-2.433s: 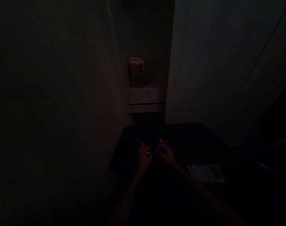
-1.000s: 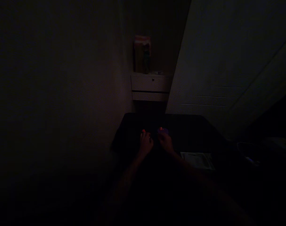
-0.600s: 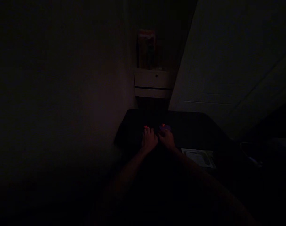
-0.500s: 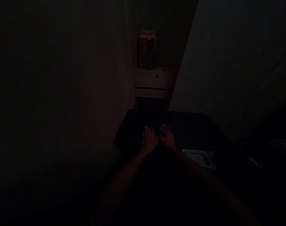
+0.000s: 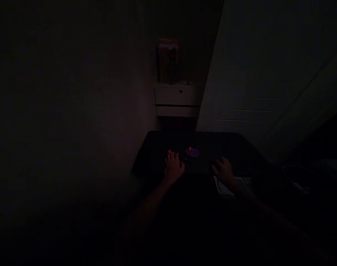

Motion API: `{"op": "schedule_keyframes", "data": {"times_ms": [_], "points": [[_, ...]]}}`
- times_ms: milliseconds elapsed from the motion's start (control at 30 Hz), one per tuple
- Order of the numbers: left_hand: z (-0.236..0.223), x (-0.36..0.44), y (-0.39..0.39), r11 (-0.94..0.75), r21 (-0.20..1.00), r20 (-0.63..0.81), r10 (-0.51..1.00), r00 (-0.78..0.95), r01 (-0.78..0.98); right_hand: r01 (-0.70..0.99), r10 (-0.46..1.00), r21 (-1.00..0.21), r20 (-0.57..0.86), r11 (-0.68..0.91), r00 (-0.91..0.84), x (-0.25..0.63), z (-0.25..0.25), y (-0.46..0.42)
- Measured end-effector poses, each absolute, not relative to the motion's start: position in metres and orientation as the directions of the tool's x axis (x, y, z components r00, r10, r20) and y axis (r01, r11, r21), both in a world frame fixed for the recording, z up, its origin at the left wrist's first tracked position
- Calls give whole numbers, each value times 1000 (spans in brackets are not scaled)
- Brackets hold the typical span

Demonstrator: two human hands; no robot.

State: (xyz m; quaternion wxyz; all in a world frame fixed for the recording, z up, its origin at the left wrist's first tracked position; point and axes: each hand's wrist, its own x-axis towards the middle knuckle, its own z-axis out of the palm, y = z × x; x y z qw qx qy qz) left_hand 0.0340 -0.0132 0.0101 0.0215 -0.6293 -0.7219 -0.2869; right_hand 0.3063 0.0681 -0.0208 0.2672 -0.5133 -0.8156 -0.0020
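Observation:
The scene is very dark, so details are faint. On the dark tabletop, my left hand point(image 5: 174, 167) lies palm down with fingers spread. A small red-orange piece point(image 5: 169, 151) shows just beyond its fingertips; whatever is under the palm is hidden. Right of that hand lies a flat purple rounded object point(image 5: 194, 153), with a red-orange lump point(image 5: 189, 149) at its upper left edge. My right hand point(image 5: 224, 171) is apart from the purple object, above the table's near right part. Its fingers are bent but parted from the thumb, and I make out nothing between them.
A pale sheet or flat tray point(image 5: 223, 189) lies partly under my right wrist. Behind the table point(image 5: 226, 142) stands a drawer unit point(image 5: 168, 96) bearing a box point(image 5: 165, 61) with a red-striped top. A wall rises at left, a pale panel point(image 5: 240, 81) at right.
My right hand has left the purple object and moved right, toward the pale sheet. My left hand stays near the red-orange piece, its fingers now flatter than at first. The view has tilted down.

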Motion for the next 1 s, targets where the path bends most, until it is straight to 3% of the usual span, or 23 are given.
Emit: {"op": "schedule_keyframes", "data": {"times_ms": [100, 267, 567, 833, 1000], "points": [[10, 35, -16, 49, 406, 448, 860, -246, 912, 965, 878, -101, 446, 243, -174, 340, -23, 72], [11, 28, -25, -4, 386, 523, 825, -215, 923, 953, 888, 42, 353, 299, -295, 355, -26, 78], [27, -42, -15, -255, 161, 557, 821, 125, 953, 948, 910, -14, 284, 318, -301, 352, -34, 85], [6, -59, 3, -250, 74, 488, 853, 184, 965, 959, 945, -34, 184, 282, -271, 345, -25, 82], [-1, -58, 7, -206, 96, 438, 887, 144, 974, 919, 907, -56, 191, 391, -374, 319, -18, 88]]}}
